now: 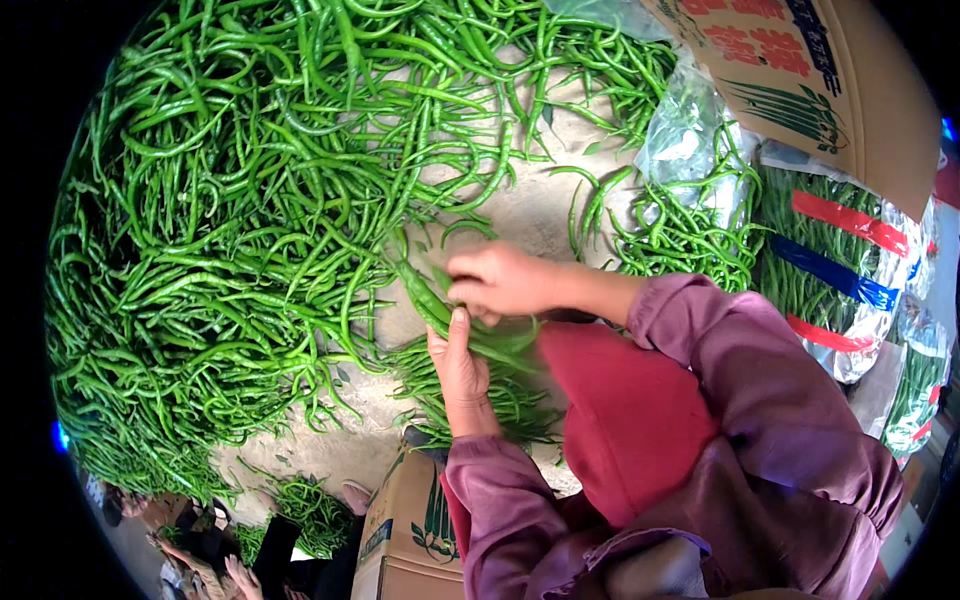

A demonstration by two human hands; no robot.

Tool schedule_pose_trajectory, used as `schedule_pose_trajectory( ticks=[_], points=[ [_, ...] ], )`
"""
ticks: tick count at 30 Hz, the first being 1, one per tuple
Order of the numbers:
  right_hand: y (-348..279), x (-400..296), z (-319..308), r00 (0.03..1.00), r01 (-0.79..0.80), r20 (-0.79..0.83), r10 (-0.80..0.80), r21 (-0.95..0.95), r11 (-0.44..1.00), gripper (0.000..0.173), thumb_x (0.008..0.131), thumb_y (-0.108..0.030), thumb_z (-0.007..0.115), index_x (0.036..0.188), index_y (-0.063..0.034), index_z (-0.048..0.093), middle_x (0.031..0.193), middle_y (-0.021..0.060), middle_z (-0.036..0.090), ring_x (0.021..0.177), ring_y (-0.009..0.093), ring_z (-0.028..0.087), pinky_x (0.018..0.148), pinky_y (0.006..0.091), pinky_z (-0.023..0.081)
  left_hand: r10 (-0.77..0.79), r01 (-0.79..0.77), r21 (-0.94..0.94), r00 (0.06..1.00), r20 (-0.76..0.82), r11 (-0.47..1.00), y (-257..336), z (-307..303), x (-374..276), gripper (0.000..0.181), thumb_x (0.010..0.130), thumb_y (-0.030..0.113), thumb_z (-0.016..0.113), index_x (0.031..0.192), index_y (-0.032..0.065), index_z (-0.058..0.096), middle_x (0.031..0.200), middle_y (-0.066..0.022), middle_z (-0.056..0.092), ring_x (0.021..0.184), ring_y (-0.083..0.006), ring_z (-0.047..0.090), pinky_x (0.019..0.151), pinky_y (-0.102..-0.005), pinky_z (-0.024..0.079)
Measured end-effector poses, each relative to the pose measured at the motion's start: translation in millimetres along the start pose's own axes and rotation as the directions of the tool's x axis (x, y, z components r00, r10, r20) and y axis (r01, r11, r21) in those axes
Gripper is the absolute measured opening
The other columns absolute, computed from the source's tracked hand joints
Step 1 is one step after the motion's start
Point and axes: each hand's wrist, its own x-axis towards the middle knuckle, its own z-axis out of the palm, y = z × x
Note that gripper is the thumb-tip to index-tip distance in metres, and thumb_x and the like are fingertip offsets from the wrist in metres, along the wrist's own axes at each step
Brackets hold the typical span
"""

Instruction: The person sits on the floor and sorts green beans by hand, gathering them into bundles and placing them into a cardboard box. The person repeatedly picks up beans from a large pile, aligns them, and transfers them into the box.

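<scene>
My left hand point(459, 367), palm towards me and thumb up, grips a small bundle of long green chili peppers point(427, 296). Just above it, my right hand point(495, 281) has bent fingers at the bundle; it is blurred, and whether it pinches a pepper cannot be told. Below the bundle, beside my left wrist, lies a small pile of aligned green peppers point(517, 409). A very large heap of loose green peppers point(225, 300) spreads over the left and top.
A smaller pepper pile point(675, 247) lies by clear plastic film point(682, 135) at right. Beyond are plastic-wrapped pepper bundles point(817, 262) with red and blue tape, under a printed cardboard box point(840, 82). Another carton point(412, 525) stands at the bottom. Other people's hands point(240, 577) show bottom left.
</scene>
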Motion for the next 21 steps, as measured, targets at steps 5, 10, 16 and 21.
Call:
schedule_pose_trajectory(
  ticks=[5,10,16,21],
  points=[
    [102,-14,-14,0.987,0.074,0.154,0.050,-0.703,0.707,0.022,0.073,-0.010,0.063,0.094,-0.0112,0.066,0.104,0.0167,0.052,0.091,0.037,0.059,0.075,0.0459,0.050,-0.040,0.036,-0.045,0.995,-0.089,0.998,8,-31,3,0.027,0.087,0.002,0.064,0.112,0.0043,0.056,0.077,-0.0012,0.055,0.062,-0.0104,0.047,0.065,-0.0296,0.050],
    [89,-4,-21,0.974,0.194,0.207,-0.087,-0.579,0.792,0.017,0.077,-0.017,0.063,0.092,-0.0081,0.063,0.101,0.0145,0.053,0.090,0.033,0.057,0.072,0.0435,0.049,0.030,-0.032,-0.014,0.991,-0.133,0.999,8,-56,8,0.020,0.087,0.000,0.062,0.106,0.0030,0.058,0.090,-0.0047,0.062,0.078,-0.0154,0.059,0.076,-0.0342,0.052],
    [-1,30,7,0.985,0.030,0.168,-0.048,0.104,0.994,0.019,0.089,-0.019,0.062,0.094,-0.0010,0.057,0.081,0.0133,0.060,0.068,0.031,0.061,0.066,0.0388,0.049,0.157,-0.159,0.175,0.987,0.025,0.972,7,-10,13,0.027,0.090,0.002,0.060,0.117,-0.0004,0.056,0.117,-0.0094,0.061,0.106,-0.0184,0.058,0.094,-0.0320,0.045],
    [37,96,14,0.984,0.048,-0.152,-0.097,-0.298,0.953,0.018,0.079,-0.005,0.059,0.096,0.0024,0.058,0.093,0.0218,0.056,0.079,0.040,0.060,0.073,0.0457,0.050,0.090,-0.085,0.045,0.990,-0.107,0.995,4,-15,17,0.007,0.089,0.003,0.061,0.093,0.0039,0.055,0.078,-0.0033,0.058,0.067,-0.0146,0.055,0.072,-0.0353,0.049]
  ],
)
